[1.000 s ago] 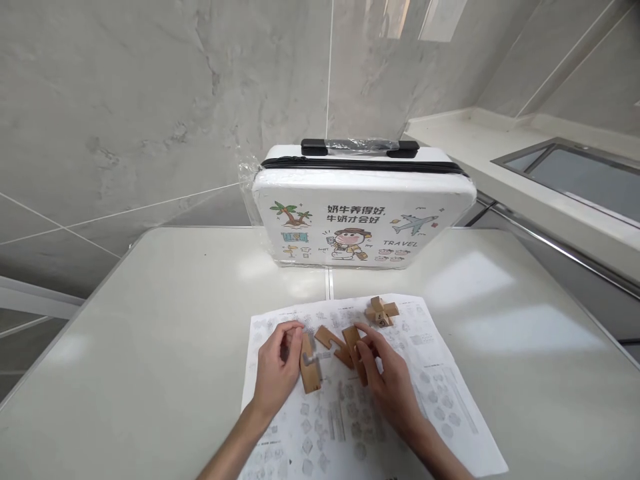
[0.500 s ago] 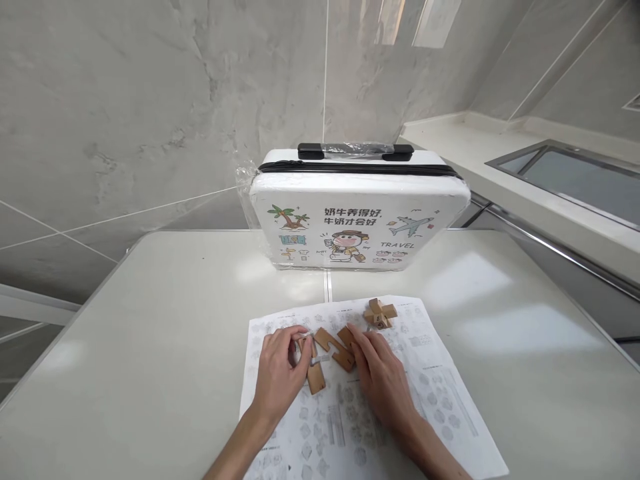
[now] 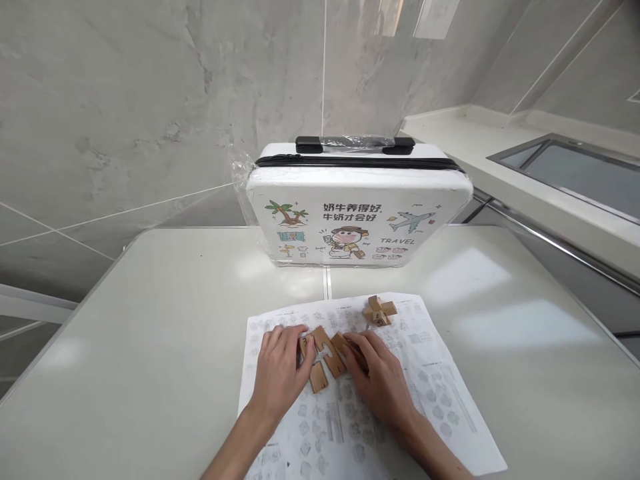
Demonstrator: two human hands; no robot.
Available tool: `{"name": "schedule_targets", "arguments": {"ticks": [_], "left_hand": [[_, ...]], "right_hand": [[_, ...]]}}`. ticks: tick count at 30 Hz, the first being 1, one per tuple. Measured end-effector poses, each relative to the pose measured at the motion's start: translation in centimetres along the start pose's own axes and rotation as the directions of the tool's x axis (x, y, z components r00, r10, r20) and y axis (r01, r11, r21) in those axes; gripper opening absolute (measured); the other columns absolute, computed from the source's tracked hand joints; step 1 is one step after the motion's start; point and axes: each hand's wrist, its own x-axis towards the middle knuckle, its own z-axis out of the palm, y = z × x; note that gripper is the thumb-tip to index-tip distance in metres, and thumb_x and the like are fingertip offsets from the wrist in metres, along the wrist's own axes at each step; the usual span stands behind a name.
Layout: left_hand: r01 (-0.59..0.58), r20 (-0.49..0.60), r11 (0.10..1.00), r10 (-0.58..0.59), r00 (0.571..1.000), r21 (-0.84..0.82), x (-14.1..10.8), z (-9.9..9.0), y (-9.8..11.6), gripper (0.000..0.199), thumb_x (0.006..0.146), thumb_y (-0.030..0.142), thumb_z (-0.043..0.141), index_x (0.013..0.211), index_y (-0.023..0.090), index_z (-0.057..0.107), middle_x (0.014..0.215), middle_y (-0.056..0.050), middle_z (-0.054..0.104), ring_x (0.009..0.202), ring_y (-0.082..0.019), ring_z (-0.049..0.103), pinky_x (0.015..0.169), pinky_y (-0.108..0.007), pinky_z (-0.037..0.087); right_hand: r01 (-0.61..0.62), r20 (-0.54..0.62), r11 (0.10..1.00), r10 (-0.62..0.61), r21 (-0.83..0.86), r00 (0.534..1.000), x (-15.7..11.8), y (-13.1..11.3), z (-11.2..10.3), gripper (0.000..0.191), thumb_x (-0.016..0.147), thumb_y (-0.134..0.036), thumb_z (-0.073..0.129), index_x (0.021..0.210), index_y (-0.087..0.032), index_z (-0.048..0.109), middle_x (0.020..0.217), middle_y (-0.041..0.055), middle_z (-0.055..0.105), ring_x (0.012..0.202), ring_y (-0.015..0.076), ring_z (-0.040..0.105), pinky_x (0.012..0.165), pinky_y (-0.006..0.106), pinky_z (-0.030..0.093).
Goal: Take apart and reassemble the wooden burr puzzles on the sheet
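**Left hand and right hand on the outer two of three flat wooden pieces**

Nearest the camera, both bare forearms reach in over a printed paper sheet, which lies on the pale bench and carries rows of small grey diagrams and text.

The left hand is curled, its thumb and forefinger pinching the upper part of the left wooden piece; the lower end of that piece shows beyond the thumb. The right hand is also curled in, its fingertips closed on the right wooden piece, much of which they hide. Between them lies the middle wooden piece, slanting, with a notch cut in its left edge and a small dark mark at its near end. The three sit close together over the sheet; whether the middle one touches either neighbour is hard to tell.

A little farther off, to the right near the sheet's far edge, rests a cross-shaped wooden block assembly with a dark mark on one face.

Beyond the sheet, a white suitcase stands on the bench, partly wrapped in clear plastic. Its front shows palm trees, an airplane, a cartoon figure in a hat, Chinese characters and "TRAVEL"; a black handle tops it.

Behind are a grey wall and, at right, a white counter with a metal-framed panel.
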Motion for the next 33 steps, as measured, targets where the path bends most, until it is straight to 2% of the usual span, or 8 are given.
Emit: {"name": "schedule_targets", "arguments": {"ticks": [6,10,12,16,19,24,28,33], "left_hand": [[-0.042,0.031,0.997,0.041,0.999,0.061,0.0,0.0,-0.2,0.018,0.109,0.031,0.053,0.118,0.020,0.065,0.085,-0.004,0.070,0.079,-0.026,0.064,0.078,-0.042,0.049],[-0.056,0.032,0.998,0.056,0.998,0.005,-0.1,-0.2,-0.1,0.020,0.109,0.031,0.055,0.125,0.021,0.061,0.108,-0.010,0.071,0.097,-0.028,0.066,0.085,-0.044,0.054],[-0.099,0.070,0.992,0.104,0.992,-0.072,-0.1,-0.3,0.0,0.032,0.106,0.035,0.063,0.135,0.023,0.058,0.129,-0.013,0.067,0.118,-0.032,0.064,0.097,-0.049,0.056],[-0.188,0.209,0.968,0.221,0.953,-0.167,-0.3,-0.5,0.3,0.085,0.088,0.052,0.085,0.157,0.027,0.043,0.155,-0.016,0.056,0.145,-0.041,0.051,0.115,-0.059,0.051],[-0.206,0.253,0.963,0.246,0.936,-0.174,-0.5,-0.4,0.2,0.101,0.083,0.055,0.090,0.163,0.028,0.036,0.158,-0.017,0.054,0.146,-0.042,0.051,0.117,-0.061,0.052],[-0.198,0.285,0.958,0.253,0.925,-0.207,-0.4,-0.5,0.1,0.097,0.087,0.047,0.089,0.165,0.031,0.035,0.155,-0.015,0.058,0.143,-0.040,0.055,0.116,-0.059,0.053],[-0.223,0.308,0.948,0.286,0.907,-0.226,-0.3,-0.9,0.5,0.103,0.082,0.043,0.093,0.165,0.030,0.035,0.156,-0.016,0.056,0.143,-0.040,0.054,0.117,-0.058,0.052],[-0.235,0.329,0.943,0.306,0.894,-0.237,-0.2,-1.0,0.8,0.113,0.076,0.046,0.097,0.166,0.029,0.032,0.159,-0.016,0.054,0.145,-0.041,0.052,0.117,-0.059,0.052]], "right_hand": [[-0.009,-0.025,1.000,0.008,-0.020,1.000,0.0,-0.4,0.0,0.024,0.114,-0.031,0.049,0.122,-0.022,0.069,0.101,0.0092,0.071,0.083,0.0228,0.072,0.067,0.033,0.057],[0.000,-0.042,0.998,-0.002,-0.056,0.999,-0.1,-0.5,0.2,0.021,0.114,-0.031,0.050,0.119,-0.022,0.069,0.097,0.0084,0.070,0.084,0.0235,0.070,0.067,0.033,0.055],[-0.002,-0.053,0.997,-0.002,-0.078,0.999,-0.1,-0.5,0.4,0.021,0.114,-0.031,0.051,0.119,-0.022,0.069,0.096,0.0085,0.071,0.085,0.0240,0.070,0.067,0.033,0.055],[-0.005,-0.079,0.994,-0.004,-0.114,0.997,-0.2,-0.3,0.5,0.022,0.113,-0.032,0.051,0.123,-0.021,0.067,0.098,0.0093,0.073,0.084,0.0243,0.071,0.067,0.034,0.055],[-0.012,-0.088,0.991,0.000,-0.134,0.996,-0.2,-0.3,0.5,0.023,0.113,-0.033,0.051,0.123,-0.021,0.067,0.096,0.0089,0.072,0.081,0.0240,0.070,0.065,0.033,0.054],[-0.009,-0.093,0.991,-0.003,-0.135,0.996,0.1,-0.6,0.3,0.024,0.113,-0.037,0.052,0.122,-0.021,0.067,0.091,0.0080,0.071,0.078,0.0234,0.069,0.064,0.033,0.053],[0.021,-0.062,0.993,-0.028,-0.116,0.998,0.3,-0.8,0.0,0.022,0.114,-0.031,0.048,0.119,-0.021,0.066,0.090,0.0074,0.073,0.079,0.0234,0.069,0.067,0.034,0.053],[0.051,-0.009,0.997,-0.052,-0.052,0.999,0.2,-0.9,0.1,0.023,0.114,-0.026,0.044,0.121,-0.022,0.066,0.093,0.0077,0.075,0.084,0.0244,0.072,0.070,0.035,0.055]]}}
